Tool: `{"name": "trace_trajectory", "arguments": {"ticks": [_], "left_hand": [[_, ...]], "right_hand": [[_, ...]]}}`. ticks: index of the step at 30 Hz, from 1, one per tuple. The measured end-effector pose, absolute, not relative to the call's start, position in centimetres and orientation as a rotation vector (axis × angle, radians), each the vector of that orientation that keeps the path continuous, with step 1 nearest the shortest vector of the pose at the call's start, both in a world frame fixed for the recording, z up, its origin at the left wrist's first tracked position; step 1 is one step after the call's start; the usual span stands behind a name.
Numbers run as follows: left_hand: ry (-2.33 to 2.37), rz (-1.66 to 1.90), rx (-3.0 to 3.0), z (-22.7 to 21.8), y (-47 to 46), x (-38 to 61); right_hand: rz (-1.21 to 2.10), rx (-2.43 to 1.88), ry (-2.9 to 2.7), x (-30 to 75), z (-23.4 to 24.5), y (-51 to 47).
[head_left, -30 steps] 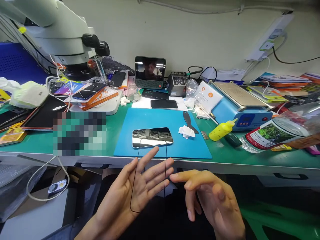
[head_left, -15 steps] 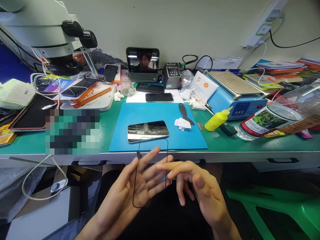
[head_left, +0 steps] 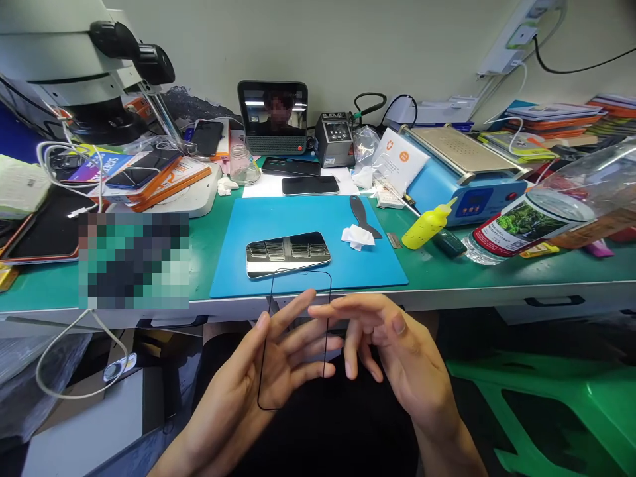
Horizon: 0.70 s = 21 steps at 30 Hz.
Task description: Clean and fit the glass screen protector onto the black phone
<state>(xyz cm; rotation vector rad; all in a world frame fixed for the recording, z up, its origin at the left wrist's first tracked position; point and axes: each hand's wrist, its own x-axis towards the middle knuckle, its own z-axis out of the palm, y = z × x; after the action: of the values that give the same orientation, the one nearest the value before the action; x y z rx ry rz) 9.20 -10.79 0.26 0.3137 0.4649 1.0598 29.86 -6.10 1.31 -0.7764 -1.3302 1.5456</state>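
Note:
My left hand [head_left: 271, 371] is turned palm up below the bench edge, fingers spread. A thin clear glass sheet with a black rim [head_left: 301, 286] lies across its palm and fingers. My right hand [head_left: 397, 358] comes in from the right with fingers loosely stretched. Its fingertips touch the sheet's upper right edge, just above my left fingers. Past both hands, a phone with a mirror-like face [head_left: 288, 254] lies flat on a blue mat [head_left: 308, 215].
On the mat are a white wipe [head_left: 356, 236] and a black pry tool [head_left: 362, 215]. A yellow squeeze bottle [head_left: 427, 225], a blue heating machine [head_left: 462, 172] and a lying bottle [head_left: 541, 222] sit right. A microscope [head_left: 74, 59] and stacked phones stand left. A green stool [head_left: 546, 411] is lower right.
My right hand has moved left and up until its fingertips meet the glass sheet over my left fingers. The view has shifted slightly; my left hand still carries the sheet.

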Motion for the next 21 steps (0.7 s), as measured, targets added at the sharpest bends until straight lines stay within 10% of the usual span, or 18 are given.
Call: {"name": "trace_trajectory", "arguments": {"ticks": [21], "left_hand": [[0.140,0.981,0.231,1.9,-10.9,8.2]], "right_hand": [[1.215,-0.873,-1.120,31.3,1.3,-6.7]]}}
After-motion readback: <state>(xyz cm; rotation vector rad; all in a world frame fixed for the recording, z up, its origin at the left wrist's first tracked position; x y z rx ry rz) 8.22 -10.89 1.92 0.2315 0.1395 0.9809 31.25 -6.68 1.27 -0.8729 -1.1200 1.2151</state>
